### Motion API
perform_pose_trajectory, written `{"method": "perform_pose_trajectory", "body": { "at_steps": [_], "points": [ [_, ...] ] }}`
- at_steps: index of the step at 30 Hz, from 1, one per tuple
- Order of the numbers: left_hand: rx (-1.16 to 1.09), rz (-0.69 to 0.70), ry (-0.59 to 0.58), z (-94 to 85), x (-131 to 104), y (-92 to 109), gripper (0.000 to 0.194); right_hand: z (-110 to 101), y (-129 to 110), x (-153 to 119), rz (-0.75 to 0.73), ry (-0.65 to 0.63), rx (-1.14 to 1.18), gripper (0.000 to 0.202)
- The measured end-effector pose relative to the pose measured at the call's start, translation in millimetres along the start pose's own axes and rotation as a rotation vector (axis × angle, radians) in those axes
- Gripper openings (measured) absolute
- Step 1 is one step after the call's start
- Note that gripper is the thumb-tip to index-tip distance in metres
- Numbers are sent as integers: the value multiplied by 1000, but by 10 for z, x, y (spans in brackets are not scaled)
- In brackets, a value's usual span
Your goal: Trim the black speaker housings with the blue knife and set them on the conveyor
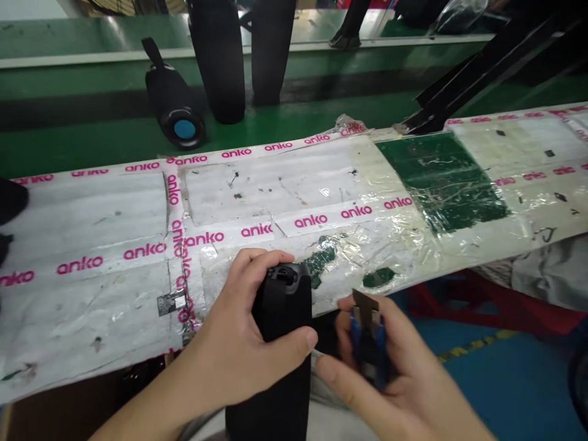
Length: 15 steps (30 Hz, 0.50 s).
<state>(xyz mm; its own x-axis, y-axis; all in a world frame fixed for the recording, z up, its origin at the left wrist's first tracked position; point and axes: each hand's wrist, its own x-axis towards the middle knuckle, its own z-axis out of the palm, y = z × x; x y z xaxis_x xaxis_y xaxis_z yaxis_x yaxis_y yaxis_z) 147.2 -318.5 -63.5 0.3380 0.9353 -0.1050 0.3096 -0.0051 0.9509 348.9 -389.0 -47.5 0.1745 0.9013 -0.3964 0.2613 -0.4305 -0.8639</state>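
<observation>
My left hand (257, 337) is wrapped round a black, fabric-covered portable speaker (285, 318). The speaker stands roughly upright close to my body, its dark plastic end with a strap mount facing up. To the right of it, my right hand (386, 367) is closed on a small blue-handled scraper-like tool (367, 334) with a flat metal blade pointing up. The blade is apart from the speaker. Part of the tool's handle is hidden by my fingers, and its exact kind is hard to make out.
A worktop (294, 184) covered in white sheet and pink-lettered tape spans the view. Behind it, a green conveyor (114, 135) bears a black speaker with a blue end (172, 107) and two taller black speakers (219, 61). A black metal bracket (459, 79) slants at right.
</observation>
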Motion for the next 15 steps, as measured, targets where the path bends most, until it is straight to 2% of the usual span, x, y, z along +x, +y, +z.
{"method": "perform_pose_trajectory", "body": {
  "at_steps": [1,3,5,8,10,12,15],
  "points": [
    [6,-20,29,47,9,27,60,154,43,-40,55,-11,106,57],
    [47,-38,112,135,35,93,54,343,134,-85,79,44,213,80],
    [92,-24,145,180,56,157,50,367,217,-74,37,130,233,90],
    [68,30,0,120,63,176,68,203,318,8,-28,128,266,78],
    [36,83,-110,32,76,105,80,70,371,60,-62,99,288,63],
    [18,73,-145,-35,114,-6,82,-21,417,88,-89,113,288,50],
    [-4,-52,-116,-11,200,-136,92,-79,480,83,-102,136,289,43]
  ]
}}
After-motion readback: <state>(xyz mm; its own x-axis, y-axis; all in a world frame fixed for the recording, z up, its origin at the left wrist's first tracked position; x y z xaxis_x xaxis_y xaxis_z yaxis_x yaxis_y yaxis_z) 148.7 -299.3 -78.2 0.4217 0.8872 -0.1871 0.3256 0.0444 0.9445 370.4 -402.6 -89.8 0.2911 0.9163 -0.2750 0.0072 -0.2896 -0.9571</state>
